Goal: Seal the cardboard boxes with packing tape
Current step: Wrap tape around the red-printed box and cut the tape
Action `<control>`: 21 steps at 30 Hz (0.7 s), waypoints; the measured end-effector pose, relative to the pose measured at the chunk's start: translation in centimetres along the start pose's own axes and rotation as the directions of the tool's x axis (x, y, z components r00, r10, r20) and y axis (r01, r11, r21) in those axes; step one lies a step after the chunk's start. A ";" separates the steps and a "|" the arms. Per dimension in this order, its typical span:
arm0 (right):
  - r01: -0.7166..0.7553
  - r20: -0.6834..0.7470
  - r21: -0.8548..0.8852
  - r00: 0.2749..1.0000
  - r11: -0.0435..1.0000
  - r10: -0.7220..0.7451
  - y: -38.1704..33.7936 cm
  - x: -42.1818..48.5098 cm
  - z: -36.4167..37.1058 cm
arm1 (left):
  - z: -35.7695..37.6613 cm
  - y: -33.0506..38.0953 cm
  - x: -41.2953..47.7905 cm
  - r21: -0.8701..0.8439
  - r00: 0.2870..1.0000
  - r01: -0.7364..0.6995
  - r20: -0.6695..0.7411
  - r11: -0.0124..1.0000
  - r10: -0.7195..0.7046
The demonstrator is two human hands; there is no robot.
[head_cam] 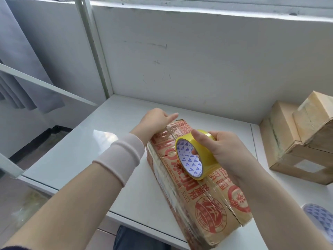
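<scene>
Item: printed cardboard box (195, 179), lying lengthwise on the white table (86, 152), near end at the table's near edge. Stiff and probably light; its taped top is glossy, likely slippery, so I would steady it at the far corners.
Item: yellow tape roll (207, 156), a rigid ring standing on the box top. My right hand (227, 150) grips it, thumb over the rim, one finger inside the core.
Left hand (155, 120), at the box's far end: one finger straight, the rest hidden, so I cannot tell whether they pinch anything. The clear strip is barely visible.
</scene>
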State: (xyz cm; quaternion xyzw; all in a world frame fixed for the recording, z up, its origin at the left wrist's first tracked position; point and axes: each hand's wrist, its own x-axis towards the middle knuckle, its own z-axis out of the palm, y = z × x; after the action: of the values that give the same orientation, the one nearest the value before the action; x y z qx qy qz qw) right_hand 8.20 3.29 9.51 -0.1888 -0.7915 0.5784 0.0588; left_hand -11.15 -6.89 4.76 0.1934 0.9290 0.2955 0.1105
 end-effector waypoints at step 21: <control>0.201 0.027 0.150 0.978 0.968 -0.207 4.8 -7.9 -3.7 | 1.8 -0.4 -1.0 0.022 0.980 0.104 -0.175 0.994 -0.098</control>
State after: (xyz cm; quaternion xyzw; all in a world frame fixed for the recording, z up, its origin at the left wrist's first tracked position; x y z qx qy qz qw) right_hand 17.74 4.95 7.18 -0.0891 -0.7633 0.6295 0.1148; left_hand -9.79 -6.63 3.17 0.1212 0.9482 0.2907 0.0411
